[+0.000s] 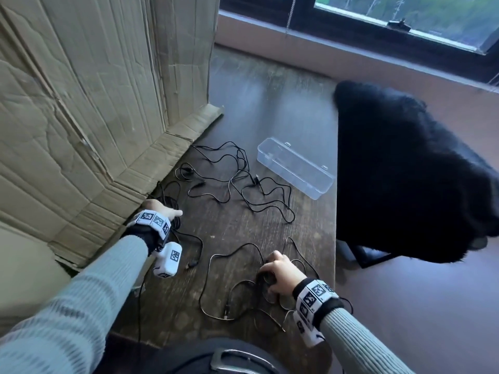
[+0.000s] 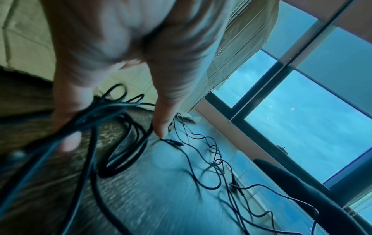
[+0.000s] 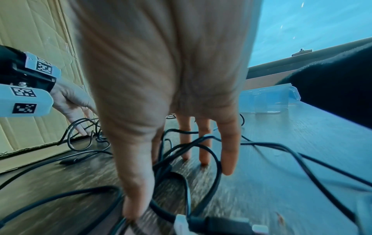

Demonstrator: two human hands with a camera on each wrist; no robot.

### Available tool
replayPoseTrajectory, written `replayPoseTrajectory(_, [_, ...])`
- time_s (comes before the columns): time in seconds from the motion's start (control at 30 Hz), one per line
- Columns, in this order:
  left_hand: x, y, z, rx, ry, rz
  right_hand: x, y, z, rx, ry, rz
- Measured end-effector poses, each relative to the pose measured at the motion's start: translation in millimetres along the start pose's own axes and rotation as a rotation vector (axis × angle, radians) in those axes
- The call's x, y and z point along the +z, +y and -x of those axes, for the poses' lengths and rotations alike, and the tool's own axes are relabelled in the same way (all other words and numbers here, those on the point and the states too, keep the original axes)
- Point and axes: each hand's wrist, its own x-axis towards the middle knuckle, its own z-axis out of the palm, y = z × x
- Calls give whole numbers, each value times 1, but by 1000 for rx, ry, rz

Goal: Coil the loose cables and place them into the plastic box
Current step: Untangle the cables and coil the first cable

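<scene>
Several thin black cables (image 1: pixel 237 171) lie tangled across the dark wooden table (image 1: pixel 270 103). An open clear plastic box (image 1: pixel 294 168) lies to their right, near the table's right edge; in the right wrist view the box (image 3: pixel 267 101) sits beyond my fingers. My left hand (image 1: pixel 162 210) is by the cardboard at the table's left, its fingers curled round a bundle of black cable (image 2: pixel 96 111), thumb straight. My right hand (image 1: pixel 274 268) rests on another loose cable (image 1: pixel 232 255) near the front edge. Its fingers (image 3: pixel 228 151) point straight down among the loops (image 3: pixel 181 143), and the thumb presses one strand.
Creased cardboard (image 1: pixel 81 117) stands along the left side of the table. A black fuzzy chair (image 1: pixel 405 171) sits close against the table's right edge. A window sill and window (image 1: pixel 405 17) run behind.
</scene>
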Motion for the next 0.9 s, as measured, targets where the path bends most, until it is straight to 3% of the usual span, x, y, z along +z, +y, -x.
replayPoseTrajectory(0.13, [-5, 10, 14, 67, 119, -102, -18, 0, -3, 8, 105, -126])
replayPoseTrajectory(0.23, [-3, 19, 38, 365, 199, -19, -31, -3, 0, -26, 323, -339])
replayPoseTrajectory(0.3, [3, 22, 56, 618, 160, 11, -41, -6, 4, -46, 449, -452])
replayPoseTrajectory(0.37, [13, 25, 74, 773, -20, 6, -51, -10, 12, -97, 505, -570])
replayPoseTrajectory(0.53, [40, 32, 125, 1107, -682, -270, -86, -35, 47, -171, 482, -981])
replayPoseTrajectory(0.63, [59, 28, 132, 1110, -806, -414, -111, -48, 73, -249, 533, -1124])
replayPoseTrajectory(0.9, [59, 9, 115, 957, -748, -308, -181, -45, 139, -400, 1035, -1462])
